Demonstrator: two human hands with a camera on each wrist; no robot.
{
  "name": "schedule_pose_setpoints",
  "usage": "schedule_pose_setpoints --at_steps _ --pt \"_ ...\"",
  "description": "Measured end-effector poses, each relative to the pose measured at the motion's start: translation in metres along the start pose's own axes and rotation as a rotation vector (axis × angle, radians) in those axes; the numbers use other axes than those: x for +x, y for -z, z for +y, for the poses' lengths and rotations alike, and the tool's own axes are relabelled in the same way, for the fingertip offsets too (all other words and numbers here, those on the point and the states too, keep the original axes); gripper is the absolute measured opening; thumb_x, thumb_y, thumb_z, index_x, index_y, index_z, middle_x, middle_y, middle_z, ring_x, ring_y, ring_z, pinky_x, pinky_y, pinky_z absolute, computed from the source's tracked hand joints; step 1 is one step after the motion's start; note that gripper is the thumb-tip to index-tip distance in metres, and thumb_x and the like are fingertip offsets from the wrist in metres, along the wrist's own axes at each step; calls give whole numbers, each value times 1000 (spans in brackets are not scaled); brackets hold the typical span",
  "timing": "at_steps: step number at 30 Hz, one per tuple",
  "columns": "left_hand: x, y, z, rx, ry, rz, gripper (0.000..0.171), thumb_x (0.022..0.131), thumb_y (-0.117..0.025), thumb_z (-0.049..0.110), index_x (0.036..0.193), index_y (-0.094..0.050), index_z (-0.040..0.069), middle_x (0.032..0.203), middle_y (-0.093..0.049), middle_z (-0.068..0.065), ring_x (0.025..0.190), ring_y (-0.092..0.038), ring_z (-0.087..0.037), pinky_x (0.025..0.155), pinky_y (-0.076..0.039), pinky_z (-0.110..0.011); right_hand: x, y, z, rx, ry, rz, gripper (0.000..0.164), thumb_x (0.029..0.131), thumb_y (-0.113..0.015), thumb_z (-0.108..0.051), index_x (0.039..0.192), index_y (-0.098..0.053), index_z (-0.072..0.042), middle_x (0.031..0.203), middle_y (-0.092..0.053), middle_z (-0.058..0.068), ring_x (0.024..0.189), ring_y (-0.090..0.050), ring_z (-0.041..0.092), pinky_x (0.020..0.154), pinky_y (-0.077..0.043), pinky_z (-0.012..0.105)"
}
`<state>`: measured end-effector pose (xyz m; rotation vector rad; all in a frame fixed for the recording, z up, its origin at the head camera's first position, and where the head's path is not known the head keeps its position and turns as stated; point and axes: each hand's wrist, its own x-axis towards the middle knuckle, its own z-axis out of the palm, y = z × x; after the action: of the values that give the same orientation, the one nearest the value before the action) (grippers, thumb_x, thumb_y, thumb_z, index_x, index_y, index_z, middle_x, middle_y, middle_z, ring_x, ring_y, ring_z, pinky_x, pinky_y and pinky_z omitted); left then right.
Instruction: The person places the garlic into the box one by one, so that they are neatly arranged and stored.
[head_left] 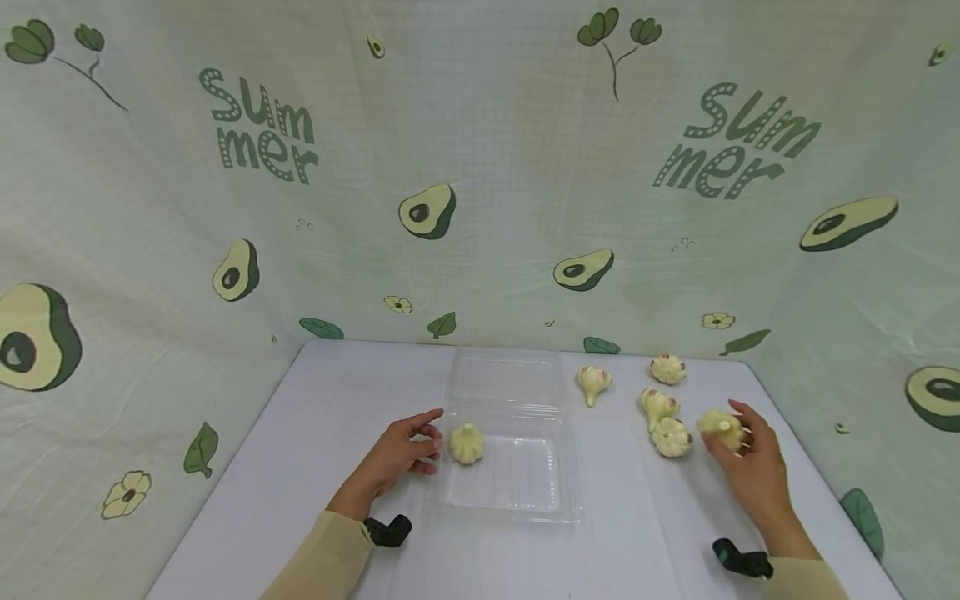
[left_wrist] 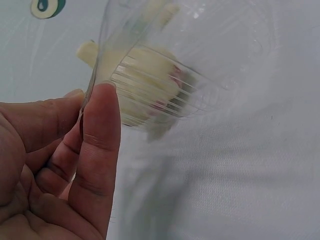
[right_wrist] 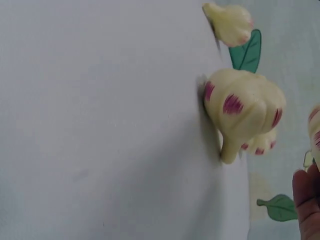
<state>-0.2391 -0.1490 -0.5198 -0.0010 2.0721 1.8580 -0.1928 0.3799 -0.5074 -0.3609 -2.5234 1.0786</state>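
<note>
My left hand [head_left: 397, 457] is at the left edge of a clear plastic clamshell box [head_left: 517, 471], whose lid lies folded back. In the left wrist view, thumb and fingers pinch the thin plastic rim. One garlic bulb [head_left: 467, 444] sits inside the box at its left end, stem up; its pink-marked side shows through the ribbed wall. Over the right of the table, my right hand [head_left: 761, 475] holds another garlic bulb [head_left: 722, 425] between thumb and fingers. Only a fingertip part of that hand and a sliver of its bulb show in the right wrist view.
Several more garlic bulbs lie on the right side: one [head_left: 594, 383] beside the lid, one [head_left: 667, 368] near the back edge, and two touching, an upper bulb [head_left: 658, 406] and a lower bulb [head_left: 671, 437]. A printed avocado curtain [head_left: 495, 167] surrounds the white table [head_left: 322, 417].
</note>
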Motion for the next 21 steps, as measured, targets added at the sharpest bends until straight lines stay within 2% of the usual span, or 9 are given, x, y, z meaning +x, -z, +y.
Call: schedule_pose_setpoints --at_steps 3,6,9,11,15,18,21 --pt "0 0 -1 1 -2 0 66 99 -70 0 160 -47 9 116 -57 -11 88 -66 -19 70 -65 -34 -3 -2 -9 13 54 30 58 101 -72 -19 154 -51 -9 142 -47 23 101 -36 -7 77 -35 11" --pt "0 0 -2 -3 -11 -3 65 99 -70 0 160 -46 9 116 -57 -11 88 -66 -19 70 -65 -34 -5 -4 -20 36 67 40 48 101 -72 -14 146 -59 -8 143 -48 21 101 -38 -7 78 -35 7" --pt "-1 0 -2 -7 -15 -5 65 99 -69 0 160 -47 9 116 -57 -10 88 -66 -18 71 -65 -34 -9 -5 -35 59 13 13 46 102 -72 -17 146 -60 -11 151 -49 18 107 -43 0 76 -37 1" --pt "-1 0 -2 -10 -14 -4 65 99 -69 0 160 -47 9 116 -57 -10 88 -66 -18 71 -65 -34 -12 -7 -46 102 -46 -21 48 103 -71 -22 149 -59 -14 156 -49 17 110 -47 1 75 -44 0" --pt "0 0 -2 -7 -6 5 65 99 -69 0 159 -48 10 116 -57 -11 88 -66 -19 71 -65 -35 -16 -13 -65 223 -114 -60 52 104 -71 -24 152 -57 -13 155 -52 16 104 -55 -10 74 -57 9" --pt "1 0 -2 -4 2 10 64 99 -70 1 159 -48 11 117 -58 -11 89 -66 -19 71 -65 -35 -19 -19 -76 260 -73 -72 48 105 -68 -21 151 -58 -11 145 -57 15 96 -57 -15 76 -59 11" --pt "1 -1 -2 -3 8 13 64 99 -70 1 159 -48 12 117 -58 -11 89 -67 -19 71 -65 -35 -21 -23 -85 259 -28 -91 45 106 -67 -21 149 -60 -11 140 -60 13 95 -58 -16 77 -58 10"
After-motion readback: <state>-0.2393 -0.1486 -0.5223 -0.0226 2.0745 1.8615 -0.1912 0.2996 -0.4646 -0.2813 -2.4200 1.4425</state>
